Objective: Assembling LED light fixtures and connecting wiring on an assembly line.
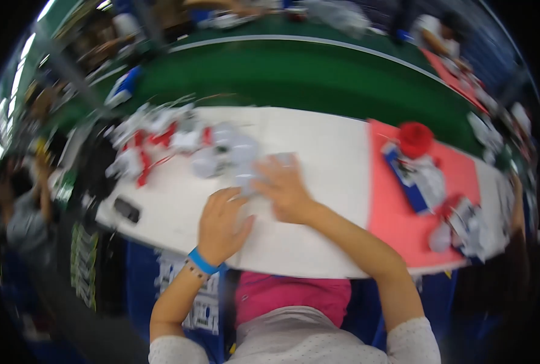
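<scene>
Motion blur softens the whole view, so small details cannot be read. Both hands are laid close together on the white tabletop (318, 151), near the middle of its near edge. The left hand (220, 223), a blue band at its wrist, is pressed flat with fingers spread over something pale. The right hand (285, 189) is set just beyond it, its fingers resting on a pale, crumpled sheet (249, 182); whether that sheet is pinched or only touched cannot be told. The sheet lies at the near end of a heap of white and red scraps (161, 142) spread toward the far left corner. A black device (127, 209) lies near the left edge, and a red mat (403, 218) with a red round thing (415, 138) and a blue box (411, 179) covers the right end. As a judgement, the thin sheet could be torn or creased if it is pulled while pinned, and loose scraps could be swept off the left edge by a wide arm movement.
</scene>
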